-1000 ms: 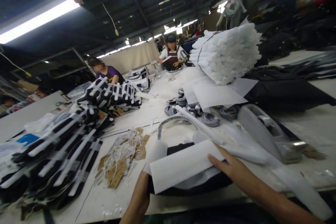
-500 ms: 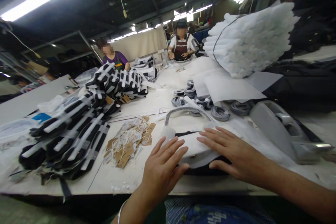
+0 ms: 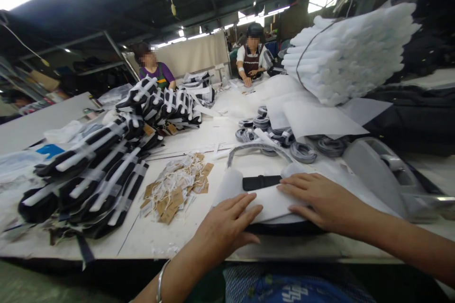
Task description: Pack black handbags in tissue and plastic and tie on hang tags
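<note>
White wrapping sheet lies over a dark folded item at the near edge of the surface. The left hand and right hand press flat on it, fingers spread, gripping nothing. This looks like smoothing. Any tighter wrap calls for pinching a sheet edge.

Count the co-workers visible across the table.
2. One in a purple top is behind the striped bundles, left; one in a dark apron is farther back, centre. More may be hidden in the dim background.
</note>
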`<state>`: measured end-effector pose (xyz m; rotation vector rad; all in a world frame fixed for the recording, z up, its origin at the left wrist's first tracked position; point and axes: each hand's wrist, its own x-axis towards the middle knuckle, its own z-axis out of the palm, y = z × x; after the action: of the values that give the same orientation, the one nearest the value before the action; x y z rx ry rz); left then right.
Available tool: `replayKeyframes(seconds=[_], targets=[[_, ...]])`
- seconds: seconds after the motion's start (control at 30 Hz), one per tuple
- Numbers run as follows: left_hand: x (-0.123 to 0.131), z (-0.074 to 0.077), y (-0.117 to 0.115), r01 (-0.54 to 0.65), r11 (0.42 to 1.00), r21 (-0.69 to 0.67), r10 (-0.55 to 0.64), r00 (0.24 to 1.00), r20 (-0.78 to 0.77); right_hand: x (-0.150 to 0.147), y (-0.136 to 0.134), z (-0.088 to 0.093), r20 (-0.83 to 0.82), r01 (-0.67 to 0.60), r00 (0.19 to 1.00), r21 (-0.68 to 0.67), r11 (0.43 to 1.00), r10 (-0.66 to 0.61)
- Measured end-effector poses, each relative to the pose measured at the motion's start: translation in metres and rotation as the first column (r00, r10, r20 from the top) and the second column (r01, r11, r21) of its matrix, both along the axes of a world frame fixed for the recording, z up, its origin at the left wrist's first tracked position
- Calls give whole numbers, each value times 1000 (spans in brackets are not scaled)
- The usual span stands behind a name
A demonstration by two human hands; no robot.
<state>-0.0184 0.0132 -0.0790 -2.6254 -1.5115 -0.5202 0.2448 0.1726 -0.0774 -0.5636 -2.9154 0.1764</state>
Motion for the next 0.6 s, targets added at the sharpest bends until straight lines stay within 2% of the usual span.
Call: replayKeyframes(seconds=[0.1,0.2,0.3,0.37,0.4,0.43,0.5,0.6], targets=[[-1,-3,1,-48,995,-91,45,998,-33,1,18,-10,57,-79,995,40,996,76],[-1,-4,2,-79,986,-145,72,996,-49,4,44,-16,71,-74,995,98,992,68],[-2,-5,6,-87,983,-159,78,995,-61,7,63,-11,-14,100,995,206,973,-99],[-3,-5,10,-77,981,-180,62,994,-87,6,62,-1,-103,222,974,257,941,-201],[-2,-4,13,-68,978,-196,47,993,-109,5,55,5,-146,237,968,262,935,-204],[-2,-4,15,-58,977,-207,31,991,-132,2,45,12,-174,207,971,255,944,-166],[1,-2,20,-38,979,-200,2,984,-179,-6,19,22,-186,44,983,208,977,-5],[3,-3,28,13,990,-139,-46,970,-238,-17,-15,25,-116,-183,974,103,978,195]])
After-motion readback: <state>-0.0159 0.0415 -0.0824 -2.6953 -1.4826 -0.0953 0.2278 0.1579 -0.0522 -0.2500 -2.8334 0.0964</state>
